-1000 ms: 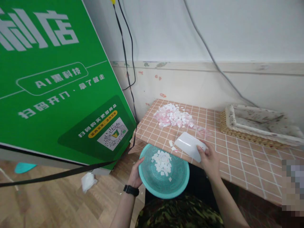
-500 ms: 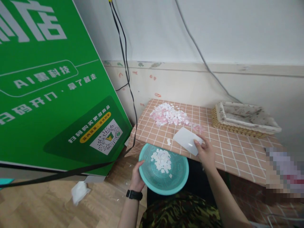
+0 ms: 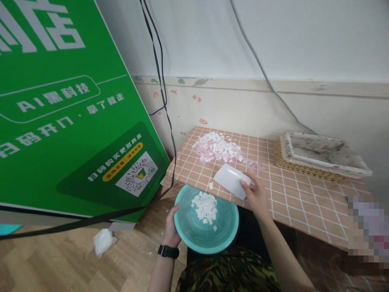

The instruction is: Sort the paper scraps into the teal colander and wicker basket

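My left hand grips the left rim of a teal plastic colander, held at the table's front edge over my lap. Small white paper pieces lie heaped inside it. In my right hand is a white plastic card, pinched at its right end and held low over the table. One small white piece sits on the cloth just left of the card. Behind the card spreads a pile of white and pink pieces, with a thin pink trail running right.
A pink checked cloth covers the table. At its back right stands a wicker basket with a fabric lining. A large green cabinet fills the left, with black cables hanging beside it. A white bag lies on the floor.
My right hand and the card have moved a little left along the table, and the lone white piece has shifted left. The colander has moved slightly left and down in view.
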`<state>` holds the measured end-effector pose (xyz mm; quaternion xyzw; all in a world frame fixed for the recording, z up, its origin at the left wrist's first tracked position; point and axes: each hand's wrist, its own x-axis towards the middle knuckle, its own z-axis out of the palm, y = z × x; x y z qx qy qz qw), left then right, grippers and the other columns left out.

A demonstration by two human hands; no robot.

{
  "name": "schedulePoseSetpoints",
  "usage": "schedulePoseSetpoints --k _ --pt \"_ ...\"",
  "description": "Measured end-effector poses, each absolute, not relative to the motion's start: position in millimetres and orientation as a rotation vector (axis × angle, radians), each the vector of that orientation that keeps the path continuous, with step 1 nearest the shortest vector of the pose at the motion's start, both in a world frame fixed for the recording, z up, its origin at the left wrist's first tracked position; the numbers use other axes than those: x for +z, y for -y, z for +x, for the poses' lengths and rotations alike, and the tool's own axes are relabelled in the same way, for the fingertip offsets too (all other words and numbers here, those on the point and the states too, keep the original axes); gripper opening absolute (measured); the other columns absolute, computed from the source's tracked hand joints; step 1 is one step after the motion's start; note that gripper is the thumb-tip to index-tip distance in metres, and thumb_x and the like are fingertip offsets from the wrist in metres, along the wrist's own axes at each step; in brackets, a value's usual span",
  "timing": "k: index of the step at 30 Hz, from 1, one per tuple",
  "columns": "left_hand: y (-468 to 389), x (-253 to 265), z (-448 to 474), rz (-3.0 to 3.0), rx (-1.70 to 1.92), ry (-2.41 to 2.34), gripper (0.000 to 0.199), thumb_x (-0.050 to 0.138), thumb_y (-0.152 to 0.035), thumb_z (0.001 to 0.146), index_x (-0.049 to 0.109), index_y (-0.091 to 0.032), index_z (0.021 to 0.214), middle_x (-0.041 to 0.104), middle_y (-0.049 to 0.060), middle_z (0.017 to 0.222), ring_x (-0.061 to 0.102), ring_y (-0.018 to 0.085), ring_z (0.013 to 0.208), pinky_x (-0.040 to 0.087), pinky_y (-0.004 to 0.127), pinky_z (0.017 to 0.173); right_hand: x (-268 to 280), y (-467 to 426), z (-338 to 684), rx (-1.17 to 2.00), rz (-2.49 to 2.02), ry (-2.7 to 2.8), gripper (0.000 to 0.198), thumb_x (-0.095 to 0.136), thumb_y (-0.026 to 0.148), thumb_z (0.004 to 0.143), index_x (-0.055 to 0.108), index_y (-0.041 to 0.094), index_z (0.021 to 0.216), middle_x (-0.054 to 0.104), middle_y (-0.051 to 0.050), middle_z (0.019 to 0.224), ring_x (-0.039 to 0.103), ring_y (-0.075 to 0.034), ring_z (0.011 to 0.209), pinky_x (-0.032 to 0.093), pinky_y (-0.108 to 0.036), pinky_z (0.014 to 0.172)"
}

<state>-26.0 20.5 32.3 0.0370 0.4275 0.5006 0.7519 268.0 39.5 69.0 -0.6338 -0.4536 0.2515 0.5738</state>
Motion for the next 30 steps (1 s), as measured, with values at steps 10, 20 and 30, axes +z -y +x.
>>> schedulePoseSetpoints --k 10,20,30 --pt "-21 30 -28 0.074 1.063 -0.944 0.021 0.064 -0.025 0.073 0.068 -0.010 0.088 0.073 0.010 0.080 0.068 0.023 0.072 0.052 0.036 0.076 80 -24 264 0.841 -1.461 1.081 0.049 0.059 0.041 0.079 0.051 0.019 0.121 0.070 -0.006 0.083 0.065 -0.020 0.064 0.052 -0.031 0.054" --pt "-19 15 -34 0.063 1.044 -0.987 0.019 0.064 -0.026 0.071 0.069 -0.011 0.082 0.073 0.008 0.074 0.068 0.024 0.069 0.053 0.038 0.074 89 -34 339 0.327 -1.713 0.896 0.040 0.059 0.051 0.075 0.065 0.013 0.086 0.070 -0.010 0.075 0.064 -0.023 0.067 0.048 -0.030 0.055" --pt "-14 7 -32 0.053 0.982 -1.034 0.020 0.060 -0.025 0.069 0.069 -0.009 0.078 0.073 0.010 0.072 0.068 0.027 0.068 0.053 0.041 0.070 98 -88 349 0.162 -1.687 1.240 0.037 0.053 0.051 0.080 0.063 0.015 0.074 0.059 -0.002 0.060 0.050 -0.014 0.054 0.035 -0.025 0.051"
